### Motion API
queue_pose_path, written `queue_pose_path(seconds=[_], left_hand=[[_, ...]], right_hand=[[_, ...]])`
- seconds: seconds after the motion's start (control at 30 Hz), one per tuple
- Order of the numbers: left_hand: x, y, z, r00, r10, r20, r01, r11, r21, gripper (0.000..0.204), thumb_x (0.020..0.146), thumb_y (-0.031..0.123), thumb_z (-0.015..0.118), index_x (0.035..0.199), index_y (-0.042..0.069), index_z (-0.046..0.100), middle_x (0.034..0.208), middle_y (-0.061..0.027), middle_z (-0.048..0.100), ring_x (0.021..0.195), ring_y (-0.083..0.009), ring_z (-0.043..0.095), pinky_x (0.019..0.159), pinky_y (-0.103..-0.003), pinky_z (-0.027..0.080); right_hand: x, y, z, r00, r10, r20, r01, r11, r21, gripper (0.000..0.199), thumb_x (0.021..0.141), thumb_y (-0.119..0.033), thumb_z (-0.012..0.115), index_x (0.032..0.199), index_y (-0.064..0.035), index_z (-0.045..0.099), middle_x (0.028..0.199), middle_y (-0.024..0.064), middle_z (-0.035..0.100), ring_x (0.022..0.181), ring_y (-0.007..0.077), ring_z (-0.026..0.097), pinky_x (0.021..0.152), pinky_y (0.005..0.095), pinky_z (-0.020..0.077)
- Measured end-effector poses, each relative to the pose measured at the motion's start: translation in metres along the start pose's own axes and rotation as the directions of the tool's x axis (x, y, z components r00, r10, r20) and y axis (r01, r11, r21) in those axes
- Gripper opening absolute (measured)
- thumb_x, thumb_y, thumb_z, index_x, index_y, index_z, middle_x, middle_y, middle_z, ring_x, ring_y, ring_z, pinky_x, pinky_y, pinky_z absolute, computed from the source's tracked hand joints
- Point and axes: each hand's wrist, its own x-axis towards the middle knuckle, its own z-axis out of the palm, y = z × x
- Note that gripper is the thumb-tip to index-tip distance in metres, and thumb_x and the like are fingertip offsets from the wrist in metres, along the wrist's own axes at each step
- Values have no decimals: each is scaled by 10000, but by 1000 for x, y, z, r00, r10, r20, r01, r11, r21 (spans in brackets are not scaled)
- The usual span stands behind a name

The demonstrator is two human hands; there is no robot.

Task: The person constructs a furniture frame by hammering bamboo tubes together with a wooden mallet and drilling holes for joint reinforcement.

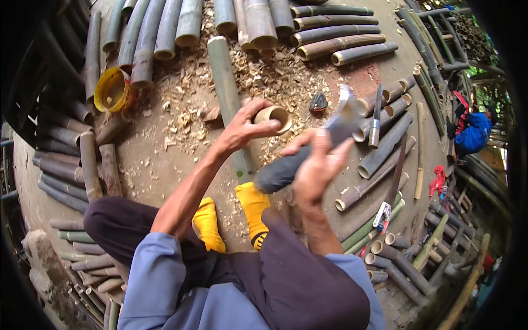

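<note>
My left hand is closed around a short bamboo tube, its cut open end turned to the right. My right hand is wrapped about a blurred tool with a thick dark handle; a pale metal part shows at its upper end, but I cannot make out its exact kind. Beneath my left hand a long green bamboo pole lies on the ground, running toward my feet in yellow socks. Right of the tool, a pointed knife with a metallic handle rests on bamboo.
Bamboo shavings litter the ground. Cut bamboo tubes lie in rows ahead and on both sides. A yellow bucket is at the left, a small black object ahead, a handsaw at the right. Someone in blue is farther right.
</note>
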Motion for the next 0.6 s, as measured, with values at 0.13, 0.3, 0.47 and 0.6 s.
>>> queue_pose_path(seconds=[0.13,0.3,0.47,0.6], left_hand=[[-2,12,-6,997,70,14,-71,991,112,702,711,480,717,1263,97,514,1211,-103,503,1157,-246,475,979,-402,386],[10,47,-77,948,110,-300,81,826,558,658,777,501,661,1251,66,524,1261,-180,516,1100,-261,532,919,-432,470],[5,105,-144,982,-148,-115,174,502,847,480,742,229,752,1138,35,562,1009,-84,581,846,-183,575,751,-303,489],[-28,134,-162,953,-264,-151,225,280,933,427,702,201,765,1035,0,589,951,-137,594,862,-241,586,755,-348,474]], right_hand=[[67,-4,-71,992,-126,-24,115,953,-279,132,952,-118,439,963,-1,381,595,77,462,468,181,501,480,308,460],[162,77,-142,997,-43,69,79,320,-944,468,749,-65,538,1188,38,413,781,255,582,726,386,603,685,470,487],[238,159,-212,976,63,207,207,13,-978,681,719,-3,585,1358,13,348,987,298,576,891,433,584,792,495,477],[270,178,-237,965,6,261,261,-56,-964,606,744,-54,646,1300,-49,404,980,249,591,929,419,564,845,495,431]])
